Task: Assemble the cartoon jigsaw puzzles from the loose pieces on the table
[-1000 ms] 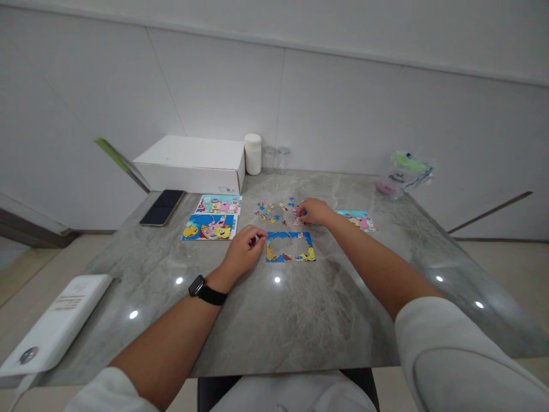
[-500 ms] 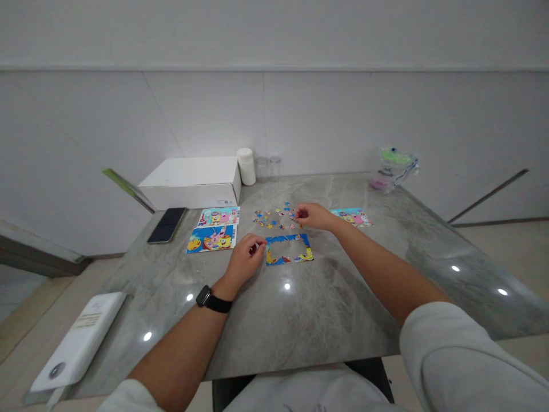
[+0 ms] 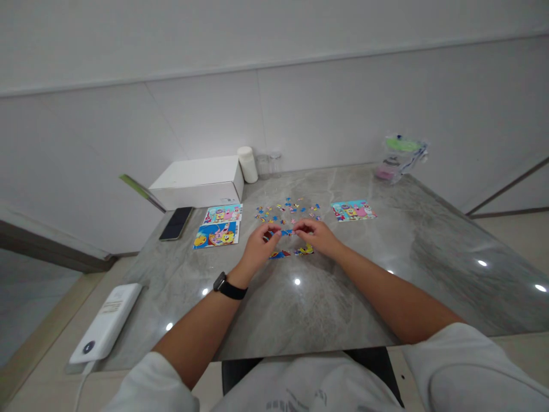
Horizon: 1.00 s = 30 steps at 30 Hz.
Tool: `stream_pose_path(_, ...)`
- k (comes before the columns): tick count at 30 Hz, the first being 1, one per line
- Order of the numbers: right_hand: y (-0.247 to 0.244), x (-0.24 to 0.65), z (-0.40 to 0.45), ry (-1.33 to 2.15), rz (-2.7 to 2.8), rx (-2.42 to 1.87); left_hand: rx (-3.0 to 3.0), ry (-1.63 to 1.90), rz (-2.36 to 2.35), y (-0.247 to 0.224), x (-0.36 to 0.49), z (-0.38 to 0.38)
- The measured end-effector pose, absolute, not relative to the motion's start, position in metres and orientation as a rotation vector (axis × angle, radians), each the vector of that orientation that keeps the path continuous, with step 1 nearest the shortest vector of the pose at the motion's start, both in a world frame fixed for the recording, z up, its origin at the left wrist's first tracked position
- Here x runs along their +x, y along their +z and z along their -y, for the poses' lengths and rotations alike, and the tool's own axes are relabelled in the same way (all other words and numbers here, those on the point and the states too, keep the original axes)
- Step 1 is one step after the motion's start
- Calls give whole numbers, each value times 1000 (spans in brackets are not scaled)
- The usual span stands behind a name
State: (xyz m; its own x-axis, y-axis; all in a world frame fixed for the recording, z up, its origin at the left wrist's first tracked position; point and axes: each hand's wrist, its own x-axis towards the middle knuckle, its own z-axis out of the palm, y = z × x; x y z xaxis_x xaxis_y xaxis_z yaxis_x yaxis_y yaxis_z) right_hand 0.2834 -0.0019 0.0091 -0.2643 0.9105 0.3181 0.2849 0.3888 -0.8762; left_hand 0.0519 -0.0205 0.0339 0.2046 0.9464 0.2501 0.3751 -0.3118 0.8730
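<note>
On the grey table lies a partly assembled jigsaw puzzle (image 3: 305,250), a cartoon border around a bare grey middle. My left hand (image 3: 258,247) covers its left side, thumb and fingers pinched at the blue top edge. Opposite, my right hand (image 3: 321,237) pinches at the same top edge, covering the upper right corner. The fingertips are a short gap apart, with blue border showing between them. Whatever either pinch holds is too small to make out. Loose puzzle pieces (image 3: 275,219) are scattered just beyond both hands.
Cartoon picture cards (image 3: 217,234) lie at left, beside a phone (image 3: 176,223). Another picture card (image 3: 353,210) is at right. A white box (image 3: 195,182), white bottle (image 3: 247,165) and clear glasses stand behind. A plastic bag (image 3: 398,160) sits back right; a white device (image 3: 106,323) front left.
My right hand has come from the loose pieces to the puzzle's top edge. My left hand has moved from the puzzle's left side up to that edge. The view has tilted slightly.
</note>
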Motion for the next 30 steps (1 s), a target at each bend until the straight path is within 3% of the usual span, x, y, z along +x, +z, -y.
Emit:
stream_pose_path(8,8,271,17,900,1810,-1025,2105,951,-1265,18,58,29)
stream_pose_path(30,9,265,23,759,1833,-1071,2149,858,-1147,15,50,28)
